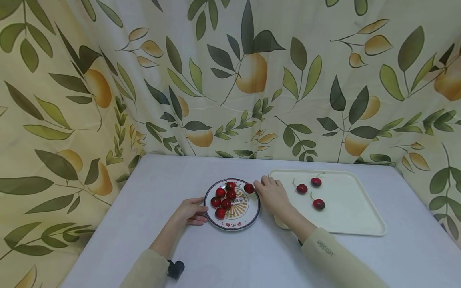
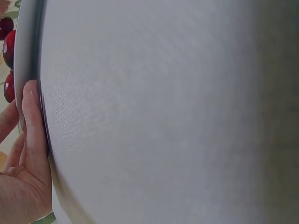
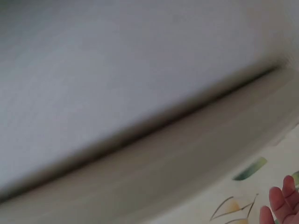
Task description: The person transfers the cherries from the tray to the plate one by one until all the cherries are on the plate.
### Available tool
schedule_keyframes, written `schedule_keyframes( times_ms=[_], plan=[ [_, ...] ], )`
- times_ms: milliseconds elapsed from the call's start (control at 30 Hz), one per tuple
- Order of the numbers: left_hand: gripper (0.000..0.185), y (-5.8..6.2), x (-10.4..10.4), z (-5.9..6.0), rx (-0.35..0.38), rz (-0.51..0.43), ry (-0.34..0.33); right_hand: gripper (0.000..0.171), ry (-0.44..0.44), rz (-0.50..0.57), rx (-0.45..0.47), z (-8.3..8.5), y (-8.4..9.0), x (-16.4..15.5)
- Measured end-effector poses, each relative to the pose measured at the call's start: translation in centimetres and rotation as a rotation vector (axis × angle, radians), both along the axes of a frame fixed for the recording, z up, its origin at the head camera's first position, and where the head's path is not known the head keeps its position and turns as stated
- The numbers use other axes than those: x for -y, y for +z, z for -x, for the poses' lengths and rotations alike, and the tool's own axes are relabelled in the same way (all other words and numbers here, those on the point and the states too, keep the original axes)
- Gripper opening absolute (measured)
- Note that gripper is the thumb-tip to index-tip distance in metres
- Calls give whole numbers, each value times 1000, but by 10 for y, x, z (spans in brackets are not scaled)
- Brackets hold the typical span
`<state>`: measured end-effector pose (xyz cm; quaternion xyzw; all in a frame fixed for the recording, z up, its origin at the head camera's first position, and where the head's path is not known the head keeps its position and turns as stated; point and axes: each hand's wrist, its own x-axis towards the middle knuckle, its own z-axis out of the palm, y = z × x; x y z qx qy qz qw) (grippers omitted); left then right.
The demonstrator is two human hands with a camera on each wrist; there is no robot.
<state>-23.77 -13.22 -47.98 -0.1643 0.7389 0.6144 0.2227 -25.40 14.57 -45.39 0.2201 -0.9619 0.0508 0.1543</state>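
In the head view a round white plate with a dark rim and printed pattern stands on the table, with several dark red cherries on its left half. My left hand grips the plate's left edge; in the left wrist view, fingers lie along the plate's side. At the fingertips of my right hand a single cherry is held over the plate's upper right rim; its stem is not visible. Only some right fingertips show in the right wrist view, without the cherry.
A cream rectangular tray lies right of the plate, partly behind my right hand. On it are three stemmed cherries. White cloth covers the table, and a leaf-and-fruit patterned curtain hangs behind it.
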Motion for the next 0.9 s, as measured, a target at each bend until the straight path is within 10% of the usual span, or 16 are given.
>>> schedule_keyframes(
  times_ms=[900],
  plan=[
    [54, 0, 2, 0, -8, 4, -7, 23, -25, -130, 157, 13, -7, 31]
  ],
)
